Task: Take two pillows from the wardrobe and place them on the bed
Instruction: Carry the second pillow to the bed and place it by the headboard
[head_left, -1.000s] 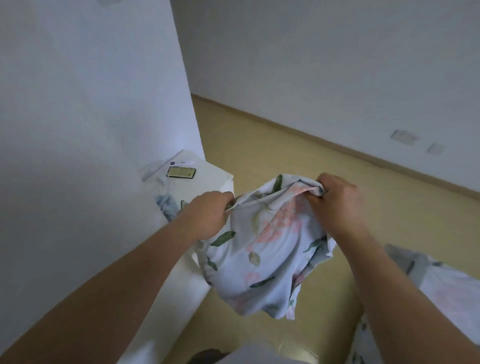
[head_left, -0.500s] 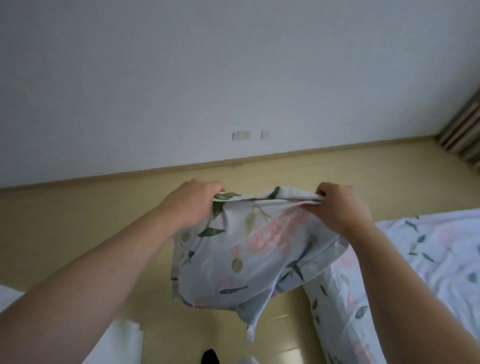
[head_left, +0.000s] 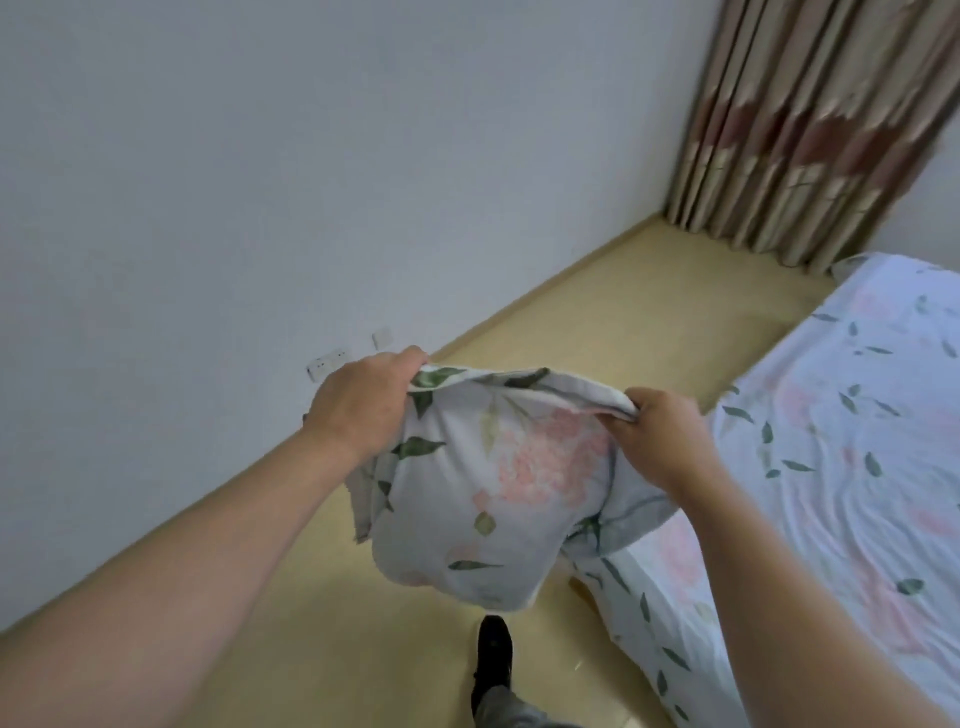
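Note:
A pillow (head_left: 483, 493) in a pale cover printed with pink flowers and green leaves hangs in front of me above the floor. My left hand (head_left: 361, 402) grips its top left corner and my right hand (head_left: 660, 434) pinches its top right corner. The bed (head_left: 841, 467), covered with a sheet of the same flower print, lies to the right, its near corner just beside the hanging pillow. The wardrobe is out of view.
A white wall (head_left: 260, 182) with two sockets (head_left: 330, 362) runs along the left. Yellow-beige floor (head_left: 623, 312) stretches between wall and bed. Brown patterned curtains (head_left: 810, 124) hang at the far right. My foot in a dark shoe (head_left: 493, 649) stands below the pillow.
My view has swung right, from the white cabinet and wall corner to the bed and curtains. Both hands have kept their hold on the pillow's top corners throughout.

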